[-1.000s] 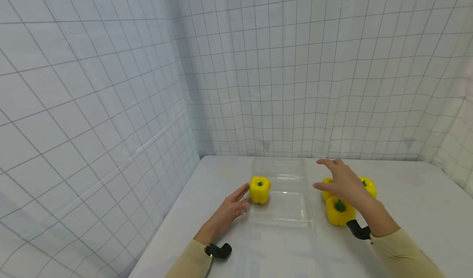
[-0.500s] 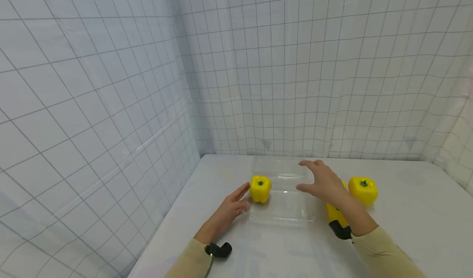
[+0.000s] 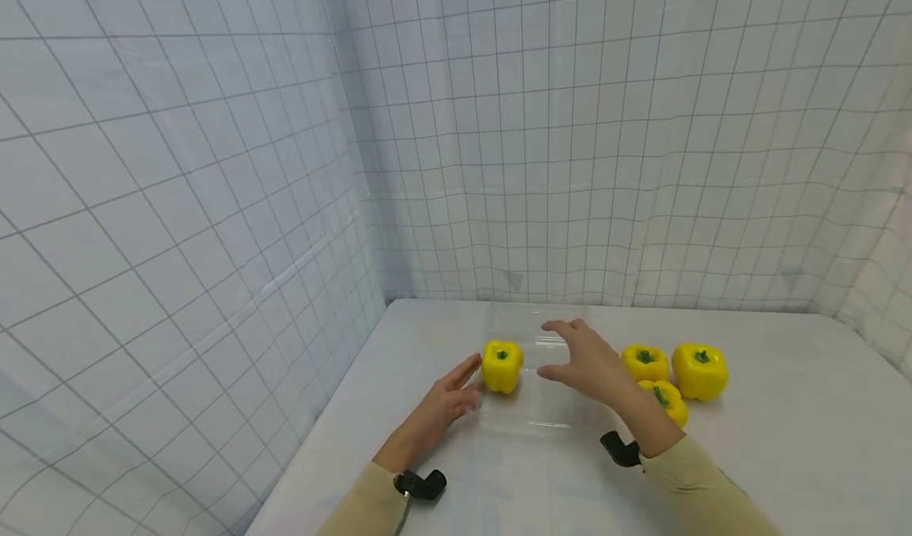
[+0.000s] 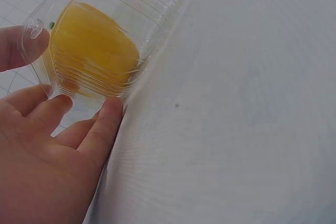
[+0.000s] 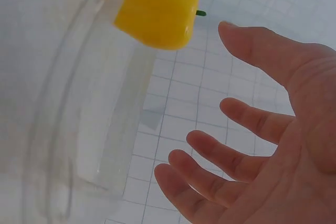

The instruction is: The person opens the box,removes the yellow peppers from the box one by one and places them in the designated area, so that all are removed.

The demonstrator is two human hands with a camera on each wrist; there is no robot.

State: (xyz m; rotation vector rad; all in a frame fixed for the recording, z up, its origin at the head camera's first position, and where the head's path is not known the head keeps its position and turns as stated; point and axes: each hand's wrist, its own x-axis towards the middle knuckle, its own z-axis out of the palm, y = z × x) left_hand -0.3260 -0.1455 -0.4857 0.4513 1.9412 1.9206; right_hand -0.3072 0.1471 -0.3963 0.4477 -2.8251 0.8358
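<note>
A yellow bell pepper (image 3: 502,366) with a green stem stands inside the left part of a clear plastic clamshell container (image 3: 539,423). My left hand (image 3: 438,409) rests at the container's left side. In the left wrist view, its extended fingers touch the clear wall (image 4: 152,11) and the thumb lies at the rim's corner. My right hand (image 3: 590,366) hovers over the container's right part, thumb and fingers spread apart. Nothing is in its grasp. The right wrist view shows the pepper (image 5: 160,11) apart from that hand's thumb.
Three more yellow bell peppers sit together right of the container: one behind (image 3: 644,359), one farther right (image 3: 701,371), one in front (image 3: 668,405), partly hidden by my right forearm. The container's open lid (image 3: 530,318) lies toward the back. Grid-patterned curtains (image 3: 499,164) enclose the white table (image 3: 791,409).
My right hand has moved left, from beside the loose peppers to above the container, still spread and holding nothing. The three peppers show more now. My left hand has stayed put.
</note>
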